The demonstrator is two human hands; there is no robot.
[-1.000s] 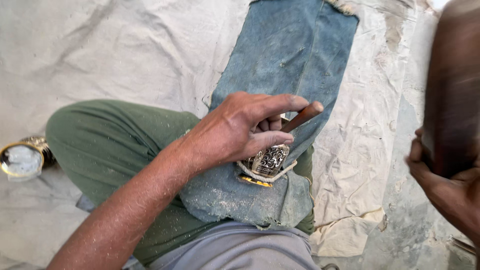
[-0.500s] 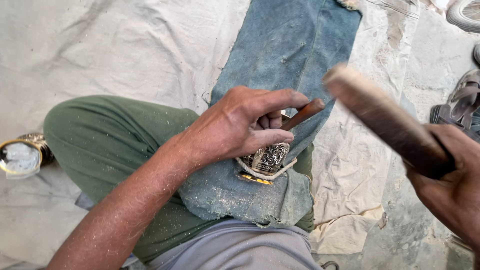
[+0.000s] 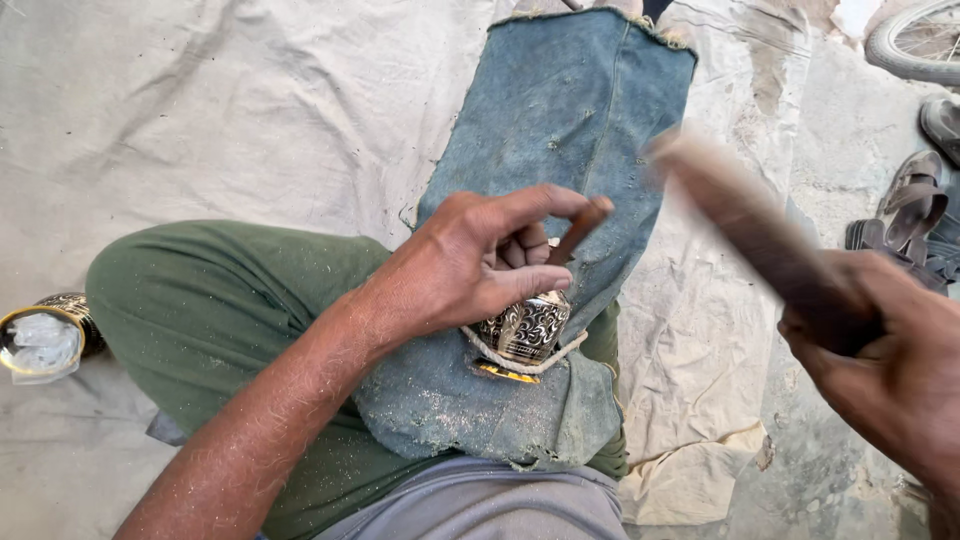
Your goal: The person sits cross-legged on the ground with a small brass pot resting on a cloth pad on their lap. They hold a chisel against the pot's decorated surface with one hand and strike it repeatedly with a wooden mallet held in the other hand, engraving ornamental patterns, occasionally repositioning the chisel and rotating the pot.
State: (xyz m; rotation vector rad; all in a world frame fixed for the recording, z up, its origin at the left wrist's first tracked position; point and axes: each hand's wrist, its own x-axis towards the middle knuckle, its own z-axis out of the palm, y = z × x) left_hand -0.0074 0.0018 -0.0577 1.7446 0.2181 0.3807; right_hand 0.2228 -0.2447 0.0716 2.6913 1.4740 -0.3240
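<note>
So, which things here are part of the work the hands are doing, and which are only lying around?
In the work:
- left hand holding a thin brown tool
- engraved metal pot on a rope ring
- right hand gripping a blurred wooden striker
- denim cloth over the leg

Lying about:
- second metal pot, at left
- sandals
- wheel

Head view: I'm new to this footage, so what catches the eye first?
At centre, the left hand pinches a thin brown tool against a small engraved metal pot sitting on a rope ring on a denim cloth over the lap. At right, the right hand grips a blurred wooden stick raised above it.
</note>
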